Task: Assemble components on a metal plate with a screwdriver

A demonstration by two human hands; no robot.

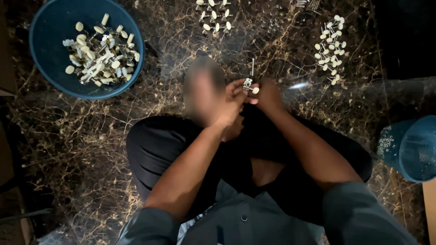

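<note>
Both my hands meet in front of me over the dark marble floor. My left hand (232, 102) and my right hand (268, 95) pinch a small metal part with a cream-coloured knob (249, 85) between their fingertips. A thin metal pin (253, 66) sticks up from it. My crossed legs in dark trousers (159, 145) lie below the hands.
A blue round basket (50, 54) at the far left holds several cream-knobbed metal parts. More such parts lie in groups on the floor at the top centre (214, 18) and top right (330, 47). A second blue mesh basket (411, 147) stands at the right edge.
</note>
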